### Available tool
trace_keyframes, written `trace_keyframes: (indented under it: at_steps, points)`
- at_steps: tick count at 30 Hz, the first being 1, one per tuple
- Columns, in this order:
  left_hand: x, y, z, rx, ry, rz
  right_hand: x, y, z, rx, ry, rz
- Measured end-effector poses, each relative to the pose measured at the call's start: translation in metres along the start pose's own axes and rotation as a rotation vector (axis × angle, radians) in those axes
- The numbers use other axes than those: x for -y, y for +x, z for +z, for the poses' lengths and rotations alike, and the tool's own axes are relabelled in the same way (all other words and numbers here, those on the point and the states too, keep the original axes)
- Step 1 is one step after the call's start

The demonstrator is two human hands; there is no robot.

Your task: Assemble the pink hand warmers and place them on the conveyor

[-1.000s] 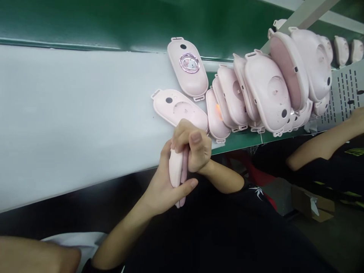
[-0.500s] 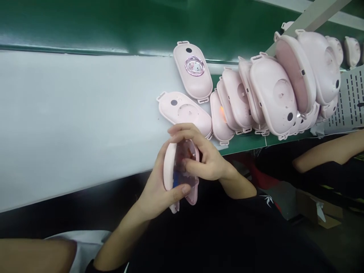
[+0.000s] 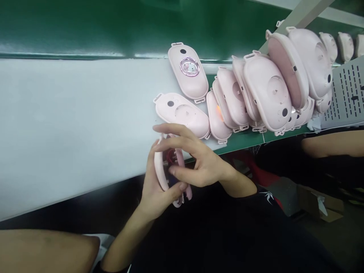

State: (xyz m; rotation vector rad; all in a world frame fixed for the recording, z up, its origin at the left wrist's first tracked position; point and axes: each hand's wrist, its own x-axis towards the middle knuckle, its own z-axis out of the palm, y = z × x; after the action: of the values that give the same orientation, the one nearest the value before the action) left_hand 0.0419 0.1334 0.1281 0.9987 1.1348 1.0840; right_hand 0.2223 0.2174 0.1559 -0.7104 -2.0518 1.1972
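A pink plastic casing [image 3: 160, 171], parted into two shells with a gap between them, is held upright on its edge at the front of the bench. Red wire and dark parts show inside the gap. My left hand [image 3: 156, 191] is closed round the outer shell, its thumb across the lower end. My right hand [image 3: 196, 159] reaches over the top: its fingers bend across the upper rim and its thumb dips into the gap. What the right fingertips touch is partly hidden. Just beyond lies a pink casing with a round recess [image 3: 196, 123].
A pink casing with a chrome-ringed oval window [image 3: 196, 83] lies on the white sheet [image 3: 71, 125]. Stacked pink casings [image 3: 267, 91] lean to the right, near a slotted grey panel [image 3: 345, 94]. Other people's arms show at lower left [image 3: 48, 250] and right [image 3: 335, 144].
The casing and both hands have shifted slightly left. My right fingers have straightened and spread more over the top, and red wire now shows inside the gap.
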Motion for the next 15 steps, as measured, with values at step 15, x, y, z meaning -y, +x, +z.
trace_keyframes:
  at_steps: [15]
  points:
    - [0.025, -0.013, 0.004, -0.119, 0.17, 0.238, 0.03, 0.009, 0.004, 0.205, -0.696, -0.013]
